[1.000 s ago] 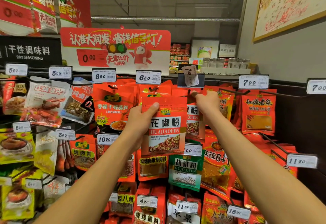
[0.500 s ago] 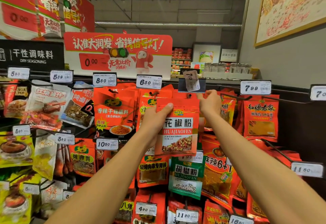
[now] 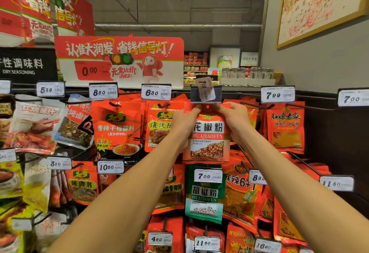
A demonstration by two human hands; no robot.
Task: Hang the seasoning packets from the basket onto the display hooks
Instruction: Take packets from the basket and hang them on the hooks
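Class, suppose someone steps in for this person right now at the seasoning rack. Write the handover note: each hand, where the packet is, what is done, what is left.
Left hand: grip pinching the top left corner of the huajiaofen packet.
Right hand: pinching its top right corner.
Packet: held upright, its hang hole raised just under the tilted 7.00 price tag and the holder on the hook's end.
Done: packet brought up to its hook. Whether the hole is already on the hook cannot be told.
Left: slide it fully on and let go. The basket is out of view, so the remaining packets are unknown.
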